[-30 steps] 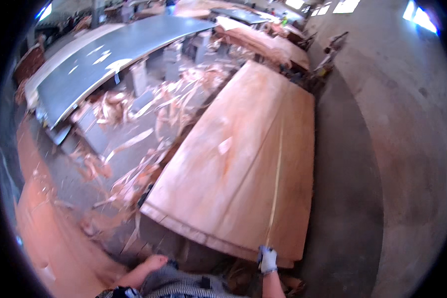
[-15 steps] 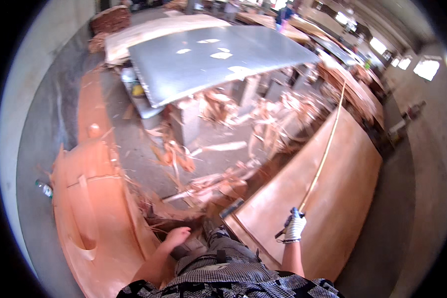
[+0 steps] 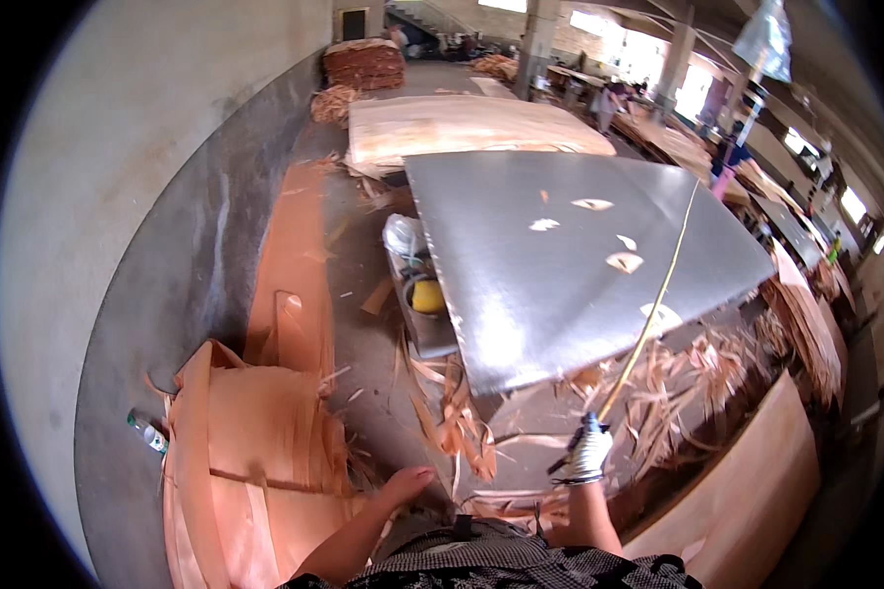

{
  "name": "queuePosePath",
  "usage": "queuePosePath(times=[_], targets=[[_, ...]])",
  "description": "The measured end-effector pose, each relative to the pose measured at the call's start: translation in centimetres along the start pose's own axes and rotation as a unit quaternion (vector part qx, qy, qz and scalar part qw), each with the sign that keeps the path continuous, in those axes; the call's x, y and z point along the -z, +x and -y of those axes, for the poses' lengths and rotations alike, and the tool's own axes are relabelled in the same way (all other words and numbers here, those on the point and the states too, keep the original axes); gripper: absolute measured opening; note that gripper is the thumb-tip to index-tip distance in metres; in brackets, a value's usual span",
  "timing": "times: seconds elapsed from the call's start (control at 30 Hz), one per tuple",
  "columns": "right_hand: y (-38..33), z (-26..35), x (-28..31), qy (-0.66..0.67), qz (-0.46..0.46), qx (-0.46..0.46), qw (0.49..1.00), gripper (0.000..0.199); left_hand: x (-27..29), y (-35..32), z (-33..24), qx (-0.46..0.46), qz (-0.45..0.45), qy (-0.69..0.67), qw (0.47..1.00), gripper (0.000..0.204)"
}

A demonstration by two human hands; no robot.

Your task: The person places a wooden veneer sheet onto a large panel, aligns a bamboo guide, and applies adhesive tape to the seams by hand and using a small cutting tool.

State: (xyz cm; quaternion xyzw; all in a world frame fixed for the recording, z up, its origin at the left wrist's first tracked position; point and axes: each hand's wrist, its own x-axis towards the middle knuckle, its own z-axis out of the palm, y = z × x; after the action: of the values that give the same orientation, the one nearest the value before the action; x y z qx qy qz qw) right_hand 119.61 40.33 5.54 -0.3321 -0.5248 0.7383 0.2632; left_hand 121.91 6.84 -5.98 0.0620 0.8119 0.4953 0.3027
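Observation:
My right hand, in a white and blue-grey glove, is closed around the lower end of a long thin yellow stick. A short dark end sticks out below the grip. The stick slants up and away, across the view of a large grey metal-topped table. My bare left hand hangs low in front of me, near the stack of orange-brown wood veneer sheets on the left. Its fingers are foreshortened and blurred, and nothing shows in them.
Pale veneer scraps lie on the tabletop. Torn veneer strips litter the floor beneath. At right leans a veneer sheet stack; a pale stack stands behind the table. A bottle lies by the left wall. People work far back.
The view has swung up and left, bringing the table nearer the middle. My right hand has carried the stick from over the right-hand veneer stack toward the table. The left hand stays low.

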Motion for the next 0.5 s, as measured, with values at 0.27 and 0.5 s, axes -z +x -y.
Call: queuePosePath(times=[0.27, 0.5], targets=[[-1.2, -10.4, -27.9, -0.116, 0.340, -0.040, 0.932, 0.022, 18.6, 12.1, -10.6, -0.113, 0.013, -0.312, 0.943, 0.043], [11.3, -16.9, -43.0, -0.257, 0.345, 0.016, 0.903, 0.023, 39.3, 23.0, -10.5, 0.008, 0.080, 0.010, 0.997, 0.041]])
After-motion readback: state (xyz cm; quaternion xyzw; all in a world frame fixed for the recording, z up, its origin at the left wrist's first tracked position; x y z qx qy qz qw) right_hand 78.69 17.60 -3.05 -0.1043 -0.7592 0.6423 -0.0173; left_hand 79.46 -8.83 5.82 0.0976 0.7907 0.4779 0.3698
